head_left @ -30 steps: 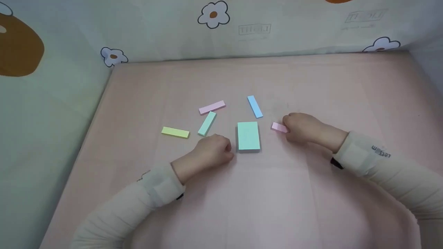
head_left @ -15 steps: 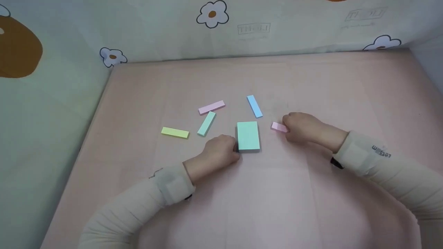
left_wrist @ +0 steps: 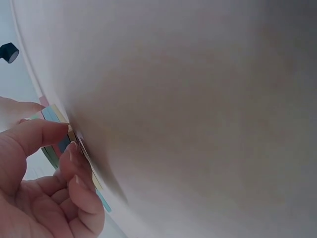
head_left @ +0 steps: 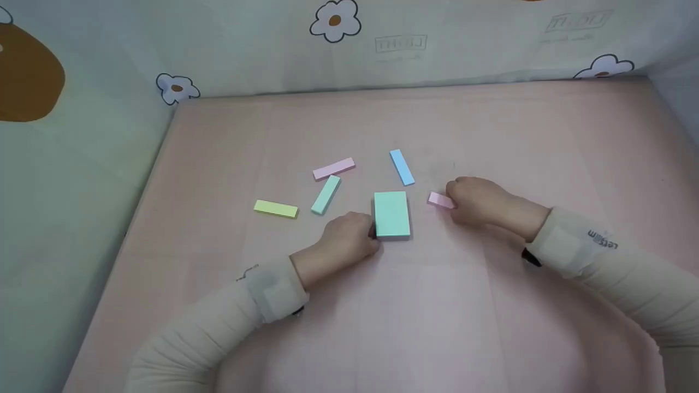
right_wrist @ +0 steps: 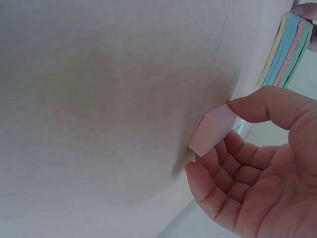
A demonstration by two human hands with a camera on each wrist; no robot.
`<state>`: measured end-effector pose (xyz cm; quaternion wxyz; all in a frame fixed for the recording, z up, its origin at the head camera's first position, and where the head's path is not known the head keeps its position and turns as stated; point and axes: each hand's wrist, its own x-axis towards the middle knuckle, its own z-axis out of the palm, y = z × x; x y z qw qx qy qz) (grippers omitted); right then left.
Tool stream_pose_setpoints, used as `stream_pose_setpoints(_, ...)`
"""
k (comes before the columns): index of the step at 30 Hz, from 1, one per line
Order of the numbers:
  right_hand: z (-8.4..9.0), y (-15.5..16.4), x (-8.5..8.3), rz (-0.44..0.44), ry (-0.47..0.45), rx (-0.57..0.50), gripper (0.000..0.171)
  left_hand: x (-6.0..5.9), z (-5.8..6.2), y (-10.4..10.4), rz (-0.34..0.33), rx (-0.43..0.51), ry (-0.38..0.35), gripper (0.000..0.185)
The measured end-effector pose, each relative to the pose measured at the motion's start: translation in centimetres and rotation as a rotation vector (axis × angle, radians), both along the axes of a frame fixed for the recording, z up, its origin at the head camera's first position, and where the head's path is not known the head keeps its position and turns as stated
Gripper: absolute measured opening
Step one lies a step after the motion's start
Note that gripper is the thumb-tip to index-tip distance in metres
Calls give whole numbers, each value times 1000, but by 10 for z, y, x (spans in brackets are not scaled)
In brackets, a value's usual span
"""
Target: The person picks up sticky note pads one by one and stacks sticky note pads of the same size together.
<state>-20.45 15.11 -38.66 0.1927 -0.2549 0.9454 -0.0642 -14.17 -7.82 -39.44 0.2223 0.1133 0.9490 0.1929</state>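
Note:
At the middle of the table, a stack of sticky notes (head_left: 391, 214) shows a mint-green top. The right wrist view reveals its yellow, blue, pink and green layers (right_wrist: 286, 52). My left hand (head_left: 349, 236) is at its left side, with thumb and fingertips on its near left corner; the hand partly hides that corner. To the right, my right hand (head_left: 476, 201) pinches a narrow pink sticky-note pad (right_wrist: 214, 129) between thumb and fingers, close over the table. Its left end (head_left: 438, 200) sticks out towards the stack.
Beyond the left hand lie more narrow pads: yellow (head_left: 276, 209), green (head_left: 326, 195) and pink (head_left: 334, 168), the last two close together. A blue one (head_left: 402, 167) lies behind the stack. A flower-patterned cloth wall (head_left: 262, 49) rises behind the pink table cover (head_left: 426, 316).
My left hand has moved slightly right, up to the stack's near left corner, and then stayed there. My right hand keeps its hold on the pink pad and has hardly moved.

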Motion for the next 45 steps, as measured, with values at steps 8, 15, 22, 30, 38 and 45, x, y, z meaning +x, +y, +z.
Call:
stream_pose_setpoints(8, 0, 0, 1, 8, 16, -6, 17, 0, -2, 0, -4, 2, 15, 11)
stream_pose_setpoints(15, 0, 0, 0, 9, 16, -3, 17, 0, -2, 0, -16, -3, 19, 11)
stream_pose_setpoints(22, -1, 1, 0, 12, 12, 4, 13, -2, -2, -1, -17, 0, -8, 5)
stream_pose_setpoints(30, -1, -1, -1, 1, 3, 17, 15, -1, -2, -1, -22, 5, -6, 6)
stream_pose_setpoints(38, 5, -6, 5, 11, 82, 40, 19, 1, 1, -4, -31, 15, -10, 5)
stream_pose_setpoints(45, 5, -21, 21, 69, 85, -153, 16, -1, 4, -8, -3, 23, -28, 11)
